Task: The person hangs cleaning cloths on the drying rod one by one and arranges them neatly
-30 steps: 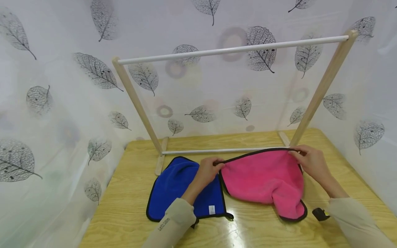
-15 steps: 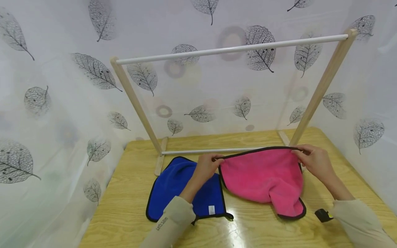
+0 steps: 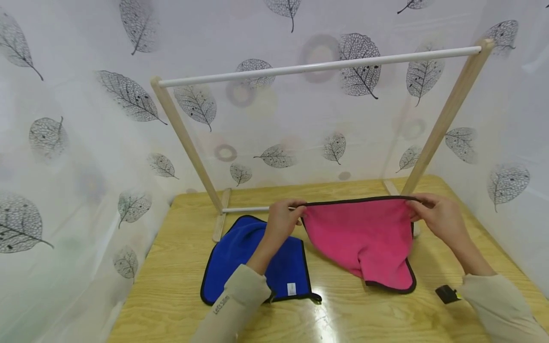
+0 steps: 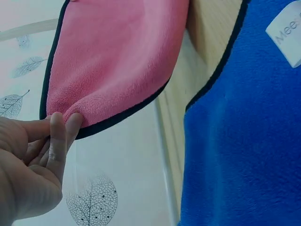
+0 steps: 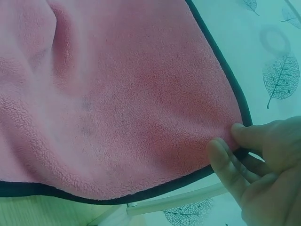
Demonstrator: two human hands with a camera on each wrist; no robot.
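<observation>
A pink towel (image 3: 360,233) with black edging hangs between my two hands, its top edge stretched nearly level and its lower part drooping in folds toward the table. At its upper left corner, my left hand (image 3: 280,221) pinches the cloth between thumb and fingers; the left wrist view shows this corner grip (image 4: 42,155) closely. My right hand (image 3: 442,219) pinches the upper right corner, also seen in the right wrist view. Under my left forearm lies a blue towel (image 3: 236,262) with black edging and a white label (image 3: 291,288), spread on the table with a raised fold.
Behind the towels stands a rack with wooden posts (image 3: 184,138), a white top bar (image 3: 317,67) and a low white bar (image 3: 244,209). A small black object (image 3: 447,294) lies by my right sleeve on the wooden table (image 3: 163,276). Leaf-printed sheeting surrounds the table.
Both hands have risen a little with the pink towel, the left more than the right. Its top edge has become straighter and its lower end has shifted left and up. The blue towel stays put.
</observation>
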